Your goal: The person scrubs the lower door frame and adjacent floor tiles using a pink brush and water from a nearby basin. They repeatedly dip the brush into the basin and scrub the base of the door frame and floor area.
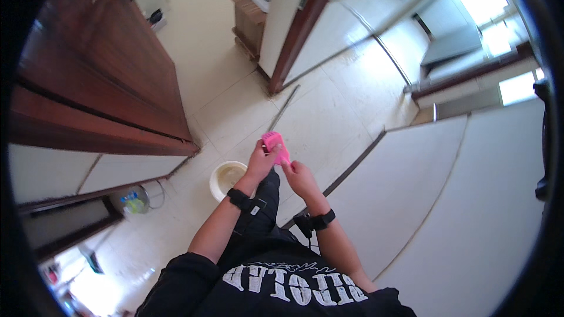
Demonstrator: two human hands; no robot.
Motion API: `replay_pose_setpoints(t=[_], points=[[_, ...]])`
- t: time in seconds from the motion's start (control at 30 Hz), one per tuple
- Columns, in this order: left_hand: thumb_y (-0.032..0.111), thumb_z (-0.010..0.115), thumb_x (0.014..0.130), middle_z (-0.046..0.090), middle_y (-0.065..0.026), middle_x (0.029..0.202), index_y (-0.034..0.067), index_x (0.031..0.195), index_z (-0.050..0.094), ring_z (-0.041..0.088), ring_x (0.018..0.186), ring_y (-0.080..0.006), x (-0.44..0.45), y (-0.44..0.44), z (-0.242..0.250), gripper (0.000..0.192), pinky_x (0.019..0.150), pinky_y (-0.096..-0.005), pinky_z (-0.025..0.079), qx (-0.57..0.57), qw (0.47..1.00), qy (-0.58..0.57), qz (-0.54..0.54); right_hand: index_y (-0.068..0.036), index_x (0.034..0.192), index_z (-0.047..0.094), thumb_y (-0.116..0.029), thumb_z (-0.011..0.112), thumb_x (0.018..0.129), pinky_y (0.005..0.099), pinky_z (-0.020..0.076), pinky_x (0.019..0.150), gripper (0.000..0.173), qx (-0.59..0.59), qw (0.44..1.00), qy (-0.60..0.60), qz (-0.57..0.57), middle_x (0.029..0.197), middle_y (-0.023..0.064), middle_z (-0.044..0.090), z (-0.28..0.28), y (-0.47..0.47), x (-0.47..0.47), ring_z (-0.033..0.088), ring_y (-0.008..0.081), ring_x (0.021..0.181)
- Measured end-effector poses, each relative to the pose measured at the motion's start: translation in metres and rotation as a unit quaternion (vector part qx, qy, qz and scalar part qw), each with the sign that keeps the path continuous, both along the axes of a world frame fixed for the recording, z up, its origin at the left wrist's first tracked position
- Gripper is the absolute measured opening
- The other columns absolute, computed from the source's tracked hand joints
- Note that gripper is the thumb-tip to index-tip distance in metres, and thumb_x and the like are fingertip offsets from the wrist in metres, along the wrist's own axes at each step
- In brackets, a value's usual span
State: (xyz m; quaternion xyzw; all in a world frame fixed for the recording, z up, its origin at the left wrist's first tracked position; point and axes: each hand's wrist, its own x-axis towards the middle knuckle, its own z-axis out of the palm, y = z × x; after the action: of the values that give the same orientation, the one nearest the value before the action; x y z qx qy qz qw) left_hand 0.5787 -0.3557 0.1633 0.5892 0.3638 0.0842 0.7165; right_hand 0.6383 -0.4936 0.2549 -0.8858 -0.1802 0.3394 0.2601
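Observation:
A pink plastic brush [282,155], with what look like bristles at its far end, is held in front of my body. My left hand [261,162] grips its head, thumb on top. At its near end, the narrow handle is pinched by my right hand [301,178]. Below and left of the brush stands a white bucket [214,181] of murky liquid on the tiled floor, partly covered by my left forearm. Just beyond the brush runs a thin dark strip [285,106] along the floor.
An open reddish-brown wooden door [105,66] stands on the left, and a white wall [396,185] rises on the right. Ahead is a door frame [304,26] with a wooden cabinet [249,20] behind it. A metal basin [143,198] sits at lower left.

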Motion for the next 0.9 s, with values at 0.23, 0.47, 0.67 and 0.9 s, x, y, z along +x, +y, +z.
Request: replay_pose_setpoints(t=[0.23, 0.47, 0.67, 0.9], points=[[0.04, 0.069, 0.093, 0.07, -0.0173, 0.112, 0.001, 0.13, 0.052, 0.07, 0.098, -0.0262, 0.104, 0.047, -0.006, 0.056, 0.088, -0.0364, 0.055, 0.081, 0.996, 0.035, 0.03, 0.003, 0.093, 0.063, -0.047, 0.053, 0.1, 0.052, 0.0505, 0.069, 0.052, -0.048, 0.996, 0.0, 0.073, 0.081, 0.0288, 0.066, -0.023, 0.061, 0.137, 0.064, 0.0493, 0.079], [0.045, 0.068, 0.091, 0.07, -0.0203, 0.11, 0.0, 0.126, 0.054, 0.069, 0.102, -0.0345, 0.069, 0.118, 0.02, 0.058, 0.088, -0.0417, 0.054, 0.04, 0.98, 0.039, 0.193, 0.001, 0.118, 0.049, -0.038, 0.053, 0.099, 0.0573, 0.0504, 0.077, 0.044, 0.004, 0.969, 0.021, 0.245, 0.097, 0.0322, 0.068, -0.014, 0.183, 0.138, 0.065, 0.0512, 0.093], [0.04, 0.073, 0.091, 0.069, -0.0068, 0.094, 0.002, 0.128, 0.058, 0.063, 0.069, -0.0108, 0.0, 0.144, 0.005, 0.055, 0.056, -0.0263, 0.052, -0.029, 0.92, 0.018, 0.39, 0.003, 0.118, 0.047, -0.042, 0.063, 0.093, 0.0568, 0.0506, 0.079, 0.053, 0.009, 0.894, -0.008, 0.449, 0.098, 0.0338, 0.067, -0.017, 0.262, 0.081, 0.064, 0.0517, 0.096], [0.037, 0.076, 0.089, 0.064, -0.0179, 0.122, -0.001, 0.138, 0.045, 0.068, 0.099, -0.0232, -0.05, 0.136, -0.024, 0.069, 0.081, -0.0364, 0.056, -0.086, 0.808, 0.049, 0.581, 0.004, 0.118, 0.051, -0.041, 0.069, 0.089, 0.0532, 0.0514, 0.085, 0.056, -0.008, 0.817, 0.031, 0.575, 0.103, 0.0346, 0.066, -0.047, 0.323, 0.029, 0.064, 0.0494, 0.101]])
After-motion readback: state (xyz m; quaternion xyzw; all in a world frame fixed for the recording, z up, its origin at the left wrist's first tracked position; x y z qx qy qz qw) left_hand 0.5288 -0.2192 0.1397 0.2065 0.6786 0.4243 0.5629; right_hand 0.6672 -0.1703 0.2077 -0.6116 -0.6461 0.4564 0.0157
